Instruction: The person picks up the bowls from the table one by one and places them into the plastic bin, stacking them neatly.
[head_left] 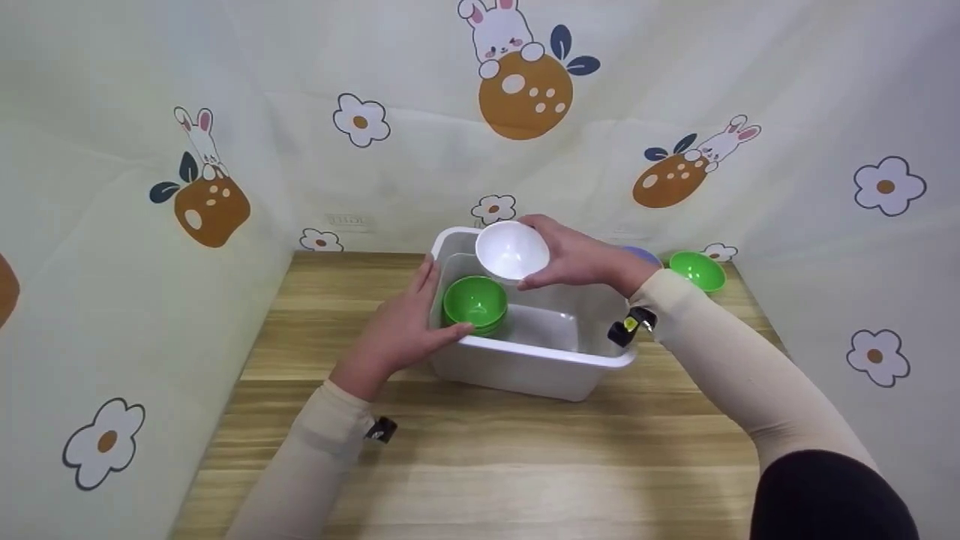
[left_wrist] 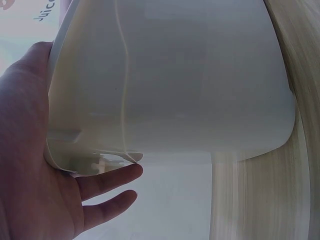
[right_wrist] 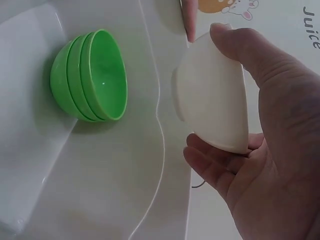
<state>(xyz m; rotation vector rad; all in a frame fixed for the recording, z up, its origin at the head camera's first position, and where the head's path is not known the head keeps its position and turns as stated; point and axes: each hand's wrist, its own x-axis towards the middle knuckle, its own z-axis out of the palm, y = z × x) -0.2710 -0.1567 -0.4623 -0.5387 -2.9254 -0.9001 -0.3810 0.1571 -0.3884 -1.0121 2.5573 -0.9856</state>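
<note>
A white bowl [head_left: 512,250] is held by my right hand [head_left: 562,253], thumb on one side of the rim and fingers on the other. It is tilted, its inside facing the head camera, over the back left of a white plastic bin [head_left: 525,371]. Inside the bin, at its left end, stands a stack of three green bowls [right_wrist: 85,77]. My left hand [head_left: 401,322] holds the bin's front left corner. Its thumb lies over the front rim, while the fingers [left_wrist: 112,182] reach along the left end wall.
Behind the bin's right side, a green bowl [head_left: 697,271] sits on the wooden table [head_left: 480,465] next to a blue bowl [head_left: 641,256], which my right forearm partly hides. Patterned cloth walls [head_left: 420,172] enclose the table at the back and both sides.
</note>
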